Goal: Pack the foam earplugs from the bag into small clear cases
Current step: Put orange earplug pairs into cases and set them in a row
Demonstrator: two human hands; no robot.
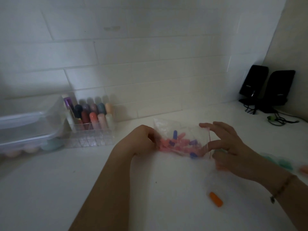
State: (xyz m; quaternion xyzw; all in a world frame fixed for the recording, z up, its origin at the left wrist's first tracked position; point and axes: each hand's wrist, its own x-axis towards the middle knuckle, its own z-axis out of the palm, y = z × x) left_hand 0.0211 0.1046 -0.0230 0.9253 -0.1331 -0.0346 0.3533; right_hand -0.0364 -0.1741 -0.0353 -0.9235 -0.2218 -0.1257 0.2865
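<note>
One clear bag (181, 140) on white counter (116, 189), centre of view, held between both hands. Inside: heap of pink and blue-purple earplugs (180, 145); blur prevents exact count, roughly four or five blue-purple pieces visible, pinks too merged to count. Red line along bag's right edge.

One loose orange earplug (216, 199) on counter, near and below right hand, apart from bag. Blurred teal pieces (283, 161) and one orange-pink piece (304, 169) at right edge; number cannot be told.

Left hand (143, 140): fingers curled inward at bag's left edge, gripping it; fingertips hidden behind hand.

Right hand (230, 147): half open, thumb and forefinger spread in a wide C around bag's right edge, thumb tip and forefinger tip touching plastic; other fingers loosely curled below. Whether it pinches cannot be told for sure. One beaded bracelet (283, 185) on right wrist.

Rest, counted: one clear divided organiser (90, 135) at left against tiled wall (150, 64), holding about a dozen upright coloured tubes (95, 114). One clear lidded box (25, 127) just left of it, pale rounded items beneath. Two black speakers (266, 87) in far right corner, cables trailing on counter.
</note>
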